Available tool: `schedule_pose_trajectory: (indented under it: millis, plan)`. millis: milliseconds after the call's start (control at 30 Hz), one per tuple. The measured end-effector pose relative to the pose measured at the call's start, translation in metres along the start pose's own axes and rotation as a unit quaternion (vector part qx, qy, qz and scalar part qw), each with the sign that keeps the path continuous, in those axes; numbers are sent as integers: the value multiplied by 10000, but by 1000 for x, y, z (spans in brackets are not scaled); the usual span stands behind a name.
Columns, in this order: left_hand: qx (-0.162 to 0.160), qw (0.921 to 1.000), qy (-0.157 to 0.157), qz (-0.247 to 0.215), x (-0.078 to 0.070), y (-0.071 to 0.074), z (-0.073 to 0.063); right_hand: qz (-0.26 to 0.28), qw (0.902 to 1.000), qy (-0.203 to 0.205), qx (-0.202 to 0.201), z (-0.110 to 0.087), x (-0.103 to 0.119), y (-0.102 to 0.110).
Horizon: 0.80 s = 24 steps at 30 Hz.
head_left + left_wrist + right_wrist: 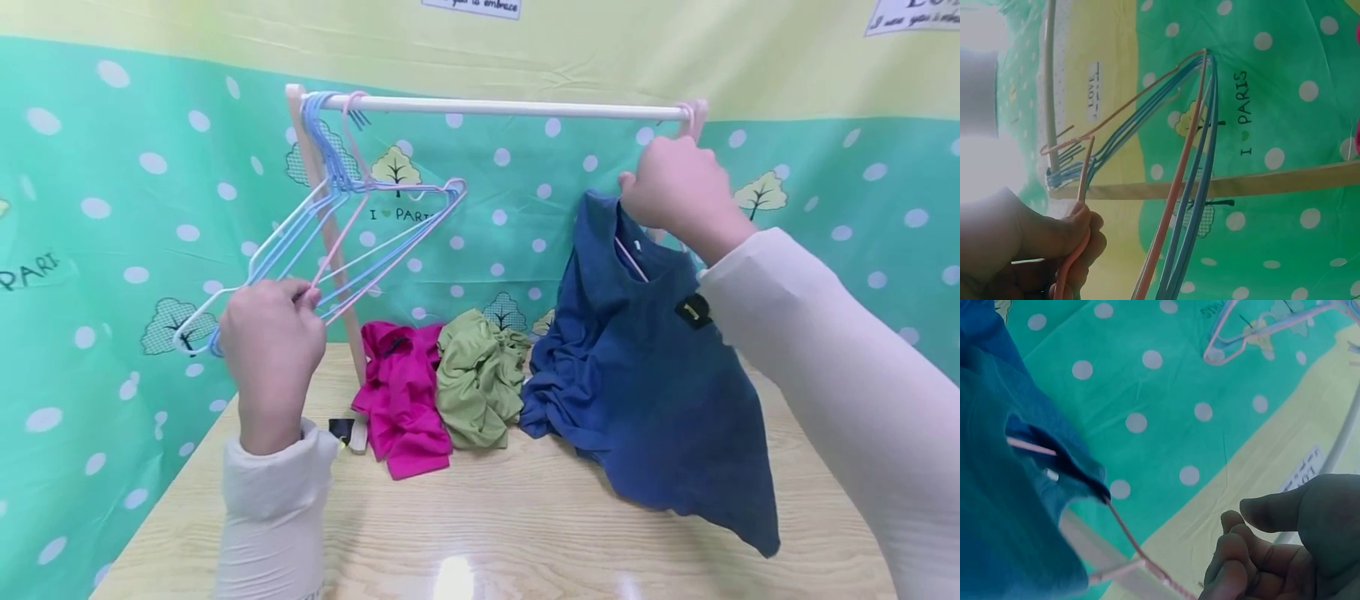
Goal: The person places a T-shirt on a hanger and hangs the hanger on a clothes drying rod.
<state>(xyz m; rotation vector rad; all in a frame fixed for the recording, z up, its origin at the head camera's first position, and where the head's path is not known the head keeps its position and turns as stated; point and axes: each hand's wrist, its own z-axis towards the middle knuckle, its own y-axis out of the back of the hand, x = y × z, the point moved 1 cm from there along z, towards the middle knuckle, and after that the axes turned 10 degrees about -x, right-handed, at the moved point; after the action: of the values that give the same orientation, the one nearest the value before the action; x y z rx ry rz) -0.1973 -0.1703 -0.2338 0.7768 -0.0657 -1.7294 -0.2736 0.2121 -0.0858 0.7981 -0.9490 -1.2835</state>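
Note:
My left hand (273, 358) pinches a pink wire hanger (1087, 161) by its sloping arm, between thumb and fingers. That hanger hooks over the rail in front of several blue hangers (327, 150), with a white one among them. At the rail's right end hangs a dark blue shirt (667, 392) on another pink hanger (1124, 525), whose bar shows in the neck opening. Part of the shirt's left side is bunched near the table. Close to that hanger's hook is my right hand (678, 187), thumb apart and fingers loosely bent, holding nothing in the right wrist view.
A white rail (487, 106) on wooden posts crosses the back. Under it, a magenta garment (405, 392) and an olive green garment (480, 379) lie crumpled on the wooden table (420, 525). A small black tag (341, 429) sits left of them. A polka-dot cloth hangs behind.

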Motion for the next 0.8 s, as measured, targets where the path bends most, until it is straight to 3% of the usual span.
schedule_pose_trajectory:
  millis: [267, 500, 800]
  plan:
    - [-203, 9996, 202, 61, -2, -3, 0, -35, 9996, 278, -71, -4, 19, -14]
    - [-554, 9981, 145, -205, -3, -3, -1, 133, 9984, 530, -169, -8, 32, -27]
    - [-730, 9965, 45, -415, -5, 7, -3, 538, 9983, 213, 106, -13, 47, -49]
